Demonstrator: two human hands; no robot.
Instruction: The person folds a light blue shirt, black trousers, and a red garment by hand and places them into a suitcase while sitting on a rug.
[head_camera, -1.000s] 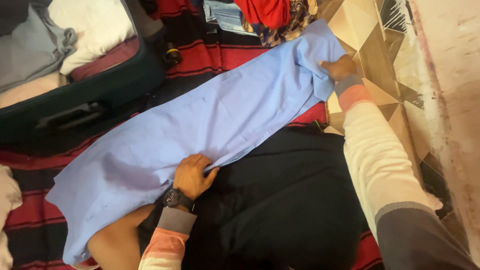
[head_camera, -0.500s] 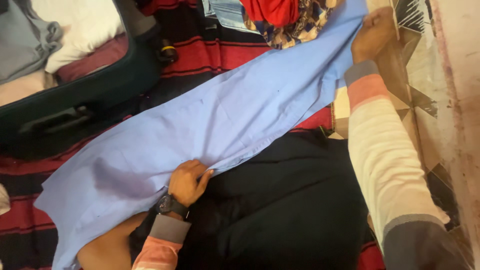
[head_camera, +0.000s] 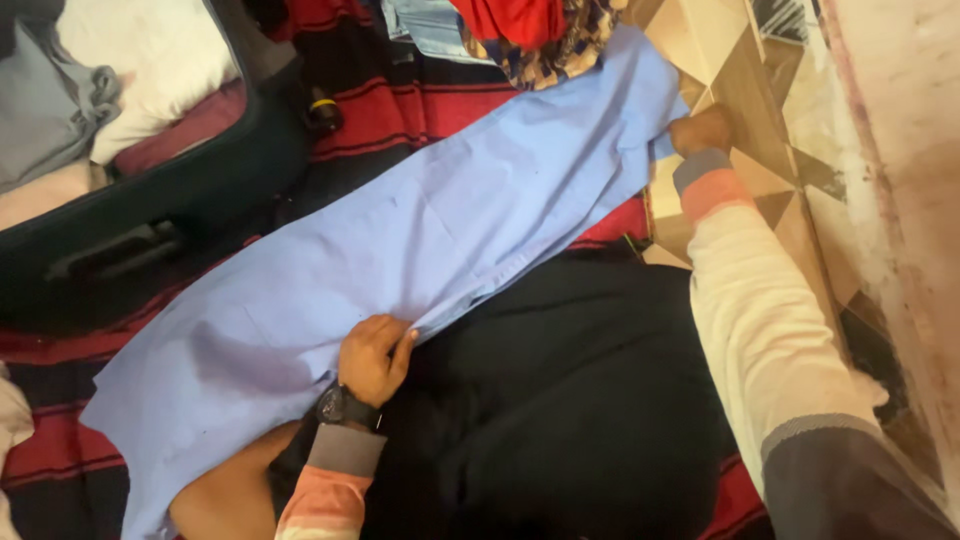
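Blue garment (head_camera: 400, 250): light blue cloth, long and narrow, laid out diagonally from lower left to upper right across a red-and-black striped blanket (head_camera: 420, 110). Its lower edge overlaps a black cloth (head_camera: 560, 400) spread beside it.

Left hand (head_camera: 372, 358): placed at the garment's lower edge, about midway along its length; fingers curled and closed on the blue fabric. A dark wristwatch (head_camera: 340, 407) is worn above a striped cuff.

Right hand (head_camera: 700, 130): extended to the far upper end of the garment, where the cloth meets a patterned floor (head_camera: 770, 110) of tan and dark triangles. The fingers are pressed to the fabric edge; whether the edge is pinched or only touched cannot be told. The sleeve is cream with an orange and grey cuff.

Dark suitcase (head_camera: 150, 220): open, at upper left, holding grey and white folded clothes (head_camera: 100, 70).

Red cloth (head_camera: 510, 20) and a patterned brown fabric (head_camera: 560, 55): heaped at the top edge, just beyond the garment's far end.
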